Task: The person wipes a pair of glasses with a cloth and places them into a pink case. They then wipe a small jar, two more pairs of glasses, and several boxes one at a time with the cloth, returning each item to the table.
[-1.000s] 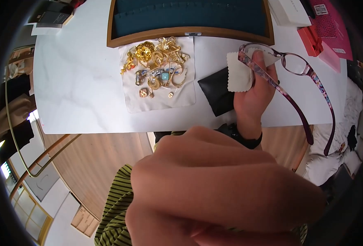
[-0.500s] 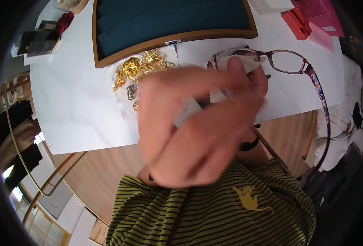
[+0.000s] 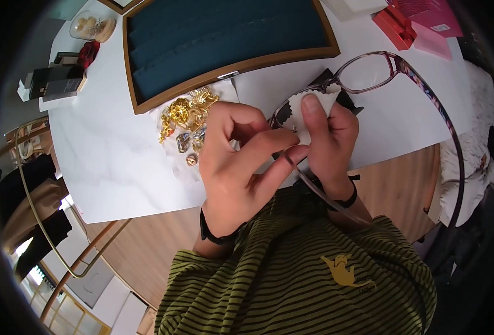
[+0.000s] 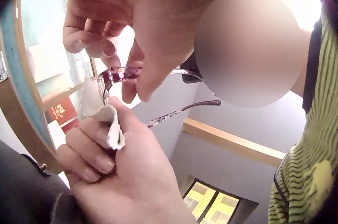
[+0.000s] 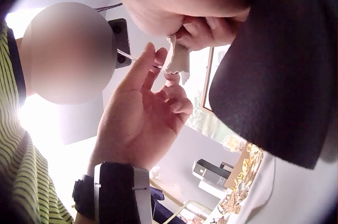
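Eyeglasses (image 3: 394, 64) with a purple, flower-patterned frame are held up over the table's front edge. Between thumb and fingers, my left hand (image 3: 230, 167) pinches the frame near the hinge of one temple, as the left wrist view shows. My right hand (image 3: 333, 148) holds a pale zigzag-edged cloth (image 3: 296, 114) against the lens on that same side, thumb on top. That lens is mostly hidden by the cloth. The other lens and its temple extend to the right. In the right wrist view the cloth (image 5: 178, 60) hangs between both hands.
Gold jewelry (image 3: 180, 111) lies heaped on a white cloth left of my hands. Behind it stands a wooden case (image 3: 230, 67) with dark teal lining. A black pouch (image 3: 347, 103) lies beyond my right hand. Boxes, one red (image 3: 394, 28), stand at the back.
My left hand has come from close before the head camera to the glasses and now pinches their frame. My right hand keeps the cloth at the lens. The head view has shifted.
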Tool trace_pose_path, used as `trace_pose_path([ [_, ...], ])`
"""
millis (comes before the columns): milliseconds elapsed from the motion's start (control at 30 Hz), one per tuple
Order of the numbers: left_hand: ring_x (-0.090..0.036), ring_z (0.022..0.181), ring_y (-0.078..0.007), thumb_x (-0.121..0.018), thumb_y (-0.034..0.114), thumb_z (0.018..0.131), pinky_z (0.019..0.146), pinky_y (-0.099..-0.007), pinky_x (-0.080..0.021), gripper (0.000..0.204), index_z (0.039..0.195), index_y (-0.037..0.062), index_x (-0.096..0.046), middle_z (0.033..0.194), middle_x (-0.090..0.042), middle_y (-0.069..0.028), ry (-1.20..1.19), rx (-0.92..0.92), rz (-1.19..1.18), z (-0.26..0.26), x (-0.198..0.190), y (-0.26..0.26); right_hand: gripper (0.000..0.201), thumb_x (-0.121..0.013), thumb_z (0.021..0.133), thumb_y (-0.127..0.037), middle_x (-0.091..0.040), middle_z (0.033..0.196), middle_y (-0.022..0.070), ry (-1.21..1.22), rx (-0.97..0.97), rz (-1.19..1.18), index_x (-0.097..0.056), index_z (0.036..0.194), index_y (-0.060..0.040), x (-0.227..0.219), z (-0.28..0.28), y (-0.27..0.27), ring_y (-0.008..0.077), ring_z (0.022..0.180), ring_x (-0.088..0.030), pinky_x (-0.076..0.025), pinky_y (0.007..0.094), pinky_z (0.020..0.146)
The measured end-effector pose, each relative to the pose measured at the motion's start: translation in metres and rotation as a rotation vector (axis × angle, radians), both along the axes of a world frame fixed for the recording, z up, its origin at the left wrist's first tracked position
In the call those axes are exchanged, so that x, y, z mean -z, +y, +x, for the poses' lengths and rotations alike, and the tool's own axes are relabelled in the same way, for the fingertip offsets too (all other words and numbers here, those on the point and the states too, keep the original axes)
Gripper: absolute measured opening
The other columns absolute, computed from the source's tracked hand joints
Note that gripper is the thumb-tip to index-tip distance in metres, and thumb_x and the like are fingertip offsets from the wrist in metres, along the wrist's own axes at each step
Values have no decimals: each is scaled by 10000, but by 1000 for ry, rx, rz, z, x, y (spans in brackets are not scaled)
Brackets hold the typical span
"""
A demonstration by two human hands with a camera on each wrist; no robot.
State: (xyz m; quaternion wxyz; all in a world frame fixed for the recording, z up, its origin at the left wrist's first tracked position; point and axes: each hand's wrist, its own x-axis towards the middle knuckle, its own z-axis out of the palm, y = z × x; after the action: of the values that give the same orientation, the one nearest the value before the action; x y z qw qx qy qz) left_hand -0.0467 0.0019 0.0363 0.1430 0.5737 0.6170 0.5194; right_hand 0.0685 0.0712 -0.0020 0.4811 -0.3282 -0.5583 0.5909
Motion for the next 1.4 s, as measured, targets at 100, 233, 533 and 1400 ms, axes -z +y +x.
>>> trace_pose_path([
  [100,-466,659,-123,-803,56,613,520,-240,-343,195,762,45,-678,768,-473,-25,-14,-10,-10,0,-2,1,299,-524,964,-192,-535,577,-22,2,12,2,-609,776,25,-5,-2,-1,12,543,-413,-337,208,467],
  [233,-546,519,-146,-775,83,671,454,-290,-426,190,819,73,-656,657,-541,-30,95,43,-148,-2,-6,-4,318,-497,977,-196,-528,565,-20,-14,21,-10,-608,775,23,-7,-1,0,14,538,-411,-334,212,461],
  [533,-537,586,-114,-750,28,709,542,-218,-401,161,768,-13,-606,669,-593,-47,-150,-44,-142,3,-12,-6,359,-483,984,-232,-553,564,-17,-85,-169,-156,-649,794,24,-13,7,2,15,512,-428,-328,214,459],
  [1400,-548,531,-120,-759,21,703,470,-242,-396,176,819,17,-627,663,-586,-46,-78,1,-75,-3,-18,-19,386,-308,924,-271,-611,996,165,667,-172,-261,-531,973,40,-6,25,27,214,584,-504,-374,312,464],
])
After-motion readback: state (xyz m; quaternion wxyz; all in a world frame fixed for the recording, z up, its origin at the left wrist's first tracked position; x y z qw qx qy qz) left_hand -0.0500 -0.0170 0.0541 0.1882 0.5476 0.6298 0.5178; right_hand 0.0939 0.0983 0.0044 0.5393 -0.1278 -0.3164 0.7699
